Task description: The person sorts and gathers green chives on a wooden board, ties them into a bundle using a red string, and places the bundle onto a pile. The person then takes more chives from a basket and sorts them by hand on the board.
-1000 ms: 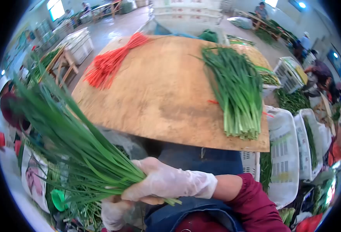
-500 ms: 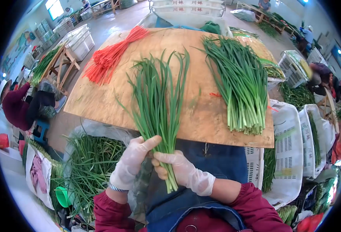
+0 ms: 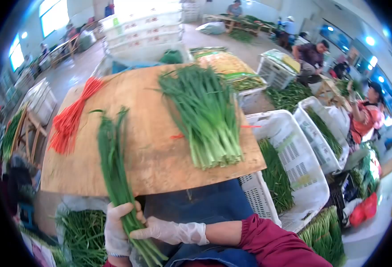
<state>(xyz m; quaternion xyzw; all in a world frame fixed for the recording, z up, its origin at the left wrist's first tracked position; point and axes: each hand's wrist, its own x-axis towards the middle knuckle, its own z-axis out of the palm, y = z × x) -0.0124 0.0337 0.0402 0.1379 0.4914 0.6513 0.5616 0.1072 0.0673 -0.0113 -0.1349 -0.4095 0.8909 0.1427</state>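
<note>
- While the left hand [image 3: 117, 224] wraps around the held bunch [image 3: 113, 164], the right hand [image 3: 160, 230] grips its stems just below, nearer the cut ends.
- From this grip the long axis runs forward over the tabletop [image 3: 147, 164], leaf tips farthest; a larger bunch [image 3: 207, 118] lies on it, to the right.
- Plastic-lined container [image 3: 75, 204], lower left: loose greens [image 3: 82, 236].
- White crate [image 3: 305, 178], right: long greens [image 3: 276, 178].
- Farther crate [image 3: 314, 144]: more greens.
</note>
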